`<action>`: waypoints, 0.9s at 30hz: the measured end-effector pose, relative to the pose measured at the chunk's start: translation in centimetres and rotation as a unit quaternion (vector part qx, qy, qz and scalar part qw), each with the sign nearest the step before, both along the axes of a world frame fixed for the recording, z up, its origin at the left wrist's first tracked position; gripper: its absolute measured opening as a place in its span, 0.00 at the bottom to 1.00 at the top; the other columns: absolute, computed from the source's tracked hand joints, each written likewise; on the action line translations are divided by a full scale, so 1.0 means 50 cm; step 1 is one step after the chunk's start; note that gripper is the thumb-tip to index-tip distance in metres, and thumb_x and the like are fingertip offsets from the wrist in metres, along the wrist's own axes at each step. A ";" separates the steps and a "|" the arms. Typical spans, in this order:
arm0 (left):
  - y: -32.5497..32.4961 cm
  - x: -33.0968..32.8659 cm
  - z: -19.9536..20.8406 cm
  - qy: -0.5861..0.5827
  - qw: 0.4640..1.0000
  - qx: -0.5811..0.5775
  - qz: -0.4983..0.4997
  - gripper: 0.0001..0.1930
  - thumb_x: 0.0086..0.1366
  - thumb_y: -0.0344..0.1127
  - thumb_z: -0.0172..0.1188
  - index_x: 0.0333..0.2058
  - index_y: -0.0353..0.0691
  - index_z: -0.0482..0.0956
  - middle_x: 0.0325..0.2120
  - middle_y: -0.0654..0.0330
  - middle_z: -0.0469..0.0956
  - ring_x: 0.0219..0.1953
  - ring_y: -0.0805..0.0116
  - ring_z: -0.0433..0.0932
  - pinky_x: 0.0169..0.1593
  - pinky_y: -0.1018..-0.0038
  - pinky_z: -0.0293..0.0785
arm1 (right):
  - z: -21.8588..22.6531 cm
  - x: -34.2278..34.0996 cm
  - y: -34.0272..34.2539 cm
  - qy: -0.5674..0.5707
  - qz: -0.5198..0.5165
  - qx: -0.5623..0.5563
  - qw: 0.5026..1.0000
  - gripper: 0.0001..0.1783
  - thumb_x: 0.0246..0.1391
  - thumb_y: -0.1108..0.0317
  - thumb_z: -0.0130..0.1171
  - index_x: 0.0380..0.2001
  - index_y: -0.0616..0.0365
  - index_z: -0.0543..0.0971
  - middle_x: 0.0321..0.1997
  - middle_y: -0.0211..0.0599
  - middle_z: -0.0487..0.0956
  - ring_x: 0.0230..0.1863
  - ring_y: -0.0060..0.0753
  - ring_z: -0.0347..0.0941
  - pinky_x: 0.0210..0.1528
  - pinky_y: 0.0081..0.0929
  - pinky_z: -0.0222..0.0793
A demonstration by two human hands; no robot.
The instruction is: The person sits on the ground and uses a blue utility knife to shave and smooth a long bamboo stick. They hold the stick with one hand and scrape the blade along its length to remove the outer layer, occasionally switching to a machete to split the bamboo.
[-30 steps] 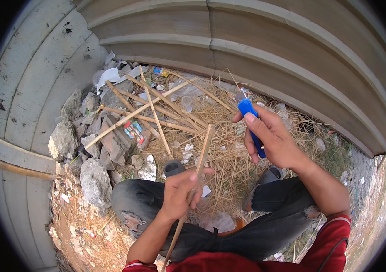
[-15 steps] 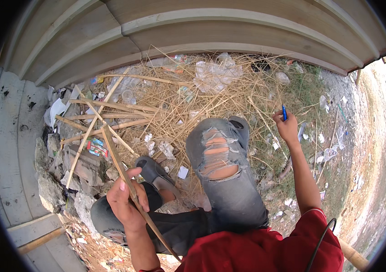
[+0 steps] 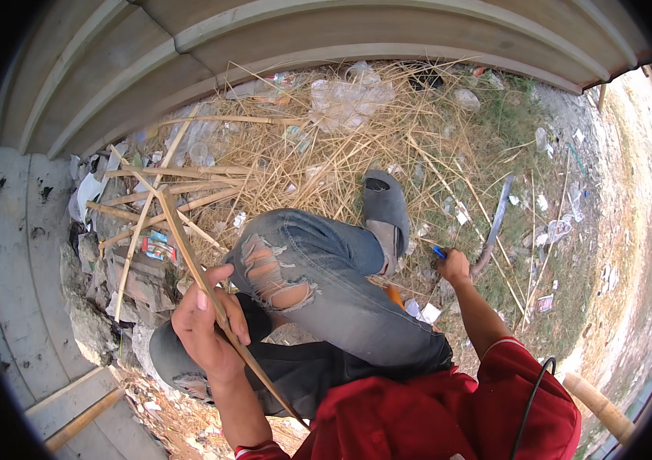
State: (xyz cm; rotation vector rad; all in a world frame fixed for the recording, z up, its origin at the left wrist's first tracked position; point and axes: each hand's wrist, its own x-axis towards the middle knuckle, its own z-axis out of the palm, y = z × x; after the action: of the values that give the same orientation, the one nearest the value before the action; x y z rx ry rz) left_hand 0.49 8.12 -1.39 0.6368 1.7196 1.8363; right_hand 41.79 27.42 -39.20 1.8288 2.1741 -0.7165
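Observation:
My left hand (image 3: 207,326) is closed around a long split bamboo strip (image 3: 180,239). The strip slants from my lap up to the left, its far end over other bamboo strips (image 3: 180,175) on the ground. My right hand (image 3: 455,268) is low beside my right foot, its fingers closed on a blue pen (image 3: 439,251), of which just one end shows. Close to that hand lies a machete (image 3: 498,211) with a curved wooden handle; whether the hand touches the handle I cannot tell.
Dry straw (image 3: 341,165) and plastic litter cover the ground. Broken rocks (image 3: 85,314) are piled at the left, beside grey panels (image 3: 19,253). A corrugated wall (image 3: 326,34) runs along the far side. My bent legs (image 3: 318,268) and sandal (image 3: 387,211) fill the middle.
My right hand has come down and left, with the blue pen, toward the ground by the machete handle. My raised knee has tipped left, uncovering the sandal. The bamboo strip stays in my left hand.

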 end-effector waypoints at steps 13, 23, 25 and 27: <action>-0.011 0.000 -0.007 0.014 1.000 -0.003 0.013 0.25 0.76 0.45 0.47 0.48 0.21 0.76 0.09 0.65 0.63 0.08 0.80 0.57 0.11 0.83 0.53 | -0.068 0.021 0.002 0.034 -0.025 0.004 0.999 0.15 0.48 0.59 0.69 0.35 0.58 0.85 0.37 0.52 0.85 0.40 0.56 0.82 0.45 0.43 0.78; -0.013 0.002 -0.001 -0.005 0.999 -0.014 0.031 0.25 0.74 0.44 0.50 0.48 0.20 0.77 0.09 0.62 0.66 0.09 0.79 0.59 0.13 0.83 0.54 | -0.077 0.043 -0.011 0.296 -0.181 -0.044 0.937 0.12 0.48 0.74 0.66 0.39 0.65 0.86 0.29 0.39 0.86 0.30 0.25 0.81 0.36 0.27 0.75; -0.012 0.001 0.000 -0.005 0.999 -0.016 0.031 0.25 0.74 0.44 0.50 0.48 0.20 0.77 0.09 0.63 0.66 0.09 0.79 0.59 0.13 0.83 0.54 | -0.060 0.037 -0.011 0.206 -0.118 -0.027 0.971 0.12 0.49 0.72 0.65 0.38 0.62 0.87 0.29 0.42 0.86 0.30 0.34 0.83 0.36 0.32 0.77; -0.013 0.002 0.000 -0.007 0.999 -0.018 0.035 0.25 0.74 0.44 0.50 0.48 0.20 0.77 0.09 0.63 0.66 0.09 0.79 0.59 0.13 0.83 0.54 | -0.031 0.014 -0.016 0.130 -0.078 -0.004 0.988 0.14 0.49 0.67 0.63 0.40 0.56 0.86 0.27 0.50 0.83 0.32 0.49 0.82 0.40 0.41 0.76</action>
State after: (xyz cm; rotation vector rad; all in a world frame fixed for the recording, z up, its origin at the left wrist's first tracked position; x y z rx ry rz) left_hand 0.58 7.49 -1.38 0.5539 1.7819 1.8485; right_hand 42.48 26.63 -40.76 2.0185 2.1911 -1.0488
